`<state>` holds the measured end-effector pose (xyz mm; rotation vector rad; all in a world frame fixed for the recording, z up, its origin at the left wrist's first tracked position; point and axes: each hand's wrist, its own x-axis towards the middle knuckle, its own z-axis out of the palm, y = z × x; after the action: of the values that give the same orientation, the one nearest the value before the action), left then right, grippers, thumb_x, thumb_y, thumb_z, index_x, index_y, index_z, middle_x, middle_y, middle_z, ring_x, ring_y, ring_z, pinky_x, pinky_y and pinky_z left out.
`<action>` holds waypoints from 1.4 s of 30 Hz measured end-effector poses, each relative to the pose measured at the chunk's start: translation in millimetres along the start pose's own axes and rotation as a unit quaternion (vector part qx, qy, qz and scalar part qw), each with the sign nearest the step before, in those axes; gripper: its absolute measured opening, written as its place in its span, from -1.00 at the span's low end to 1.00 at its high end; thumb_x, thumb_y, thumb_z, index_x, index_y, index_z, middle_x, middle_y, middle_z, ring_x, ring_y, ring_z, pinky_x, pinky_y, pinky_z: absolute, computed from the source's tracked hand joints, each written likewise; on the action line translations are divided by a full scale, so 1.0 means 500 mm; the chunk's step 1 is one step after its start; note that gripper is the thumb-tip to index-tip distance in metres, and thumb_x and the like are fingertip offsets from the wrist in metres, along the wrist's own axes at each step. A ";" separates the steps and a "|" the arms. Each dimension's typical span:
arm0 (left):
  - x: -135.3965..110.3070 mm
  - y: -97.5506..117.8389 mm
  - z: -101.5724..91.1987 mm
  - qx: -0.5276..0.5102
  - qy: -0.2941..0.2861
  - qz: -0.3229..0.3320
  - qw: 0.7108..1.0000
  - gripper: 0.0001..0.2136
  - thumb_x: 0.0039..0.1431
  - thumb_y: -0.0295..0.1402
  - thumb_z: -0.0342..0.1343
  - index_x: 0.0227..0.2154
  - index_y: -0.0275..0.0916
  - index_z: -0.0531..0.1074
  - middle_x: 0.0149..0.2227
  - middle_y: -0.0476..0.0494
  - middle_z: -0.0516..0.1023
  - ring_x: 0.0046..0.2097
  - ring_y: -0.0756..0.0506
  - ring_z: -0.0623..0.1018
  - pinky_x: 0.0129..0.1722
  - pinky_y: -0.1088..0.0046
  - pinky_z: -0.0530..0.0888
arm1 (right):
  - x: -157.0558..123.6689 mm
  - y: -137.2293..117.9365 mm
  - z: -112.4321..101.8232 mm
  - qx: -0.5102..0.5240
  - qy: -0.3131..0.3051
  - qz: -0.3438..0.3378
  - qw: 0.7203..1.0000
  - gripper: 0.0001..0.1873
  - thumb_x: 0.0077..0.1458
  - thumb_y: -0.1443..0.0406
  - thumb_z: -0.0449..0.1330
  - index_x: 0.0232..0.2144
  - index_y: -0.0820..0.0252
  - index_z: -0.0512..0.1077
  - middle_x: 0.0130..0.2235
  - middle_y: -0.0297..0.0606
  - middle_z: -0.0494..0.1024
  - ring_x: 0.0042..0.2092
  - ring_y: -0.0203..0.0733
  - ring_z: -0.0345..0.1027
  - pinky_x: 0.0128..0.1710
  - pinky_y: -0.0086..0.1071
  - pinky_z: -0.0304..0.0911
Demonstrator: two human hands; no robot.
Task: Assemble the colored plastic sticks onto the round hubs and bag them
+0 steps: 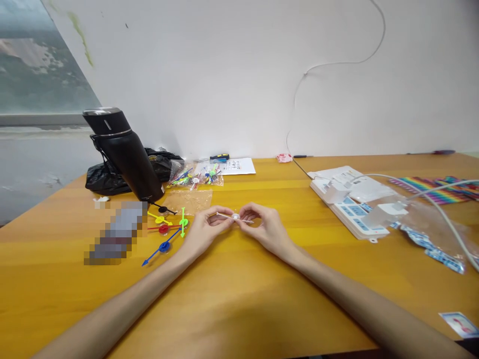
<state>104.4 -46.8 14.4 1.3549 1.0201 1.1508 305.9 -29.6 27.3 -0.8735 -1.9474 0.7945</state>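
Between my two hands, over the middle of the table, is a small white arrow spinner (235, 217) with a round hub. My left hand (204, 230) is closed in a pinch on its left side. From the right, the thumb and fingers of my right hand (268, 228) pinch it too, close to the hub. Left of my left hand lie more arrow spinners: a blue one (164, 247), a red one (163, 229), a yellow one (160, 219), a green one (183, 223) and a black one (162, 209).
A black bottle (129, 159) stands at the left before a black plastic bag (103, 178). Bagged spinners (198, 175), a flat clear bag (187, 201) and a screwdriver (220, 157) lie behind. At right are a power strip (354, 219) with cables and rainbow-coloured strips (430, 188).
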 end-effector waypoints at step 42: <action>-0.084 0.031 0.061 0.375 -0.294 0.239 0.846 -0.75 0.28 -0.53 -0.01 -0.17 -0.17 0.55 -0.26 -0.04 0.63 -0.26 -0.05 0.57 -0.23 0.48 0.39 | 0.096 -0.053 0.097 0.082 -0.382 0.094 0.916 -0.81 0.21 0.25 0.19 -0.36 0.20 0.57 -0.31 -0.38 0.63 -0.28 -0.28 0.44 -0.25 -0.48 0.32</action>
<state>126.8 -94.7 25.5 2.5087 0.6908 0.5618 236.8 -15.3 46.7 -0.7044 -2.4231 1.5677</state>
